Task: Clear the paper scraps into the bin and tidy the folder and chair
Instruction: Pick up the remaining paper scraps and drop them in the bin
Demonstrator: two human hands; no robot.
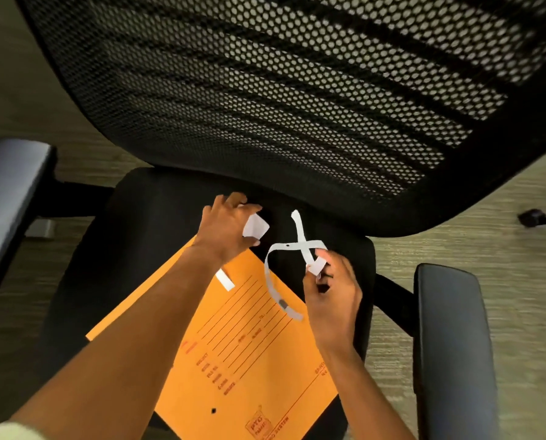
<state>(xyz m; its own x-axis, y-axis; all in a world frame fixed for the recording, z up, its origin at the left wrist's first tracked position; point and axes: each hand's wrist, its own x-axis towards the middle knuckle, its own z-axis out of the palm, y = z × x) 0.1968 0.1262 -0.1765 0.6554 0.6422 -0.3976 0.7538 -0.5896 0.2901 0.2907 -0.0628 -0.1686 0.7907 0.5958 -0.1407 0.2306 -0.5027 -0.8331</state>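
Observation:
An orange folder (249, 354) with printed lines lies flat on the black seat (144, 223) of an office chair. My left hand (224, 227) is over the seat's back part, closed on a small white paper scrap (256, 226). My right hand (332, 296) pinches long white paper strips (300, 242) that loop and cross above the seat. One short white strip (224, 279) rests on the folder just under my left wrist.
The chair's black mesh backrest (281, 90) fills the top of the view. Padded armrests stand at the left (8, 198) and right (449, 338). Pale wood-grain floor (456, 242) surrounds the chair; a castor (533, 217) shows at far right.

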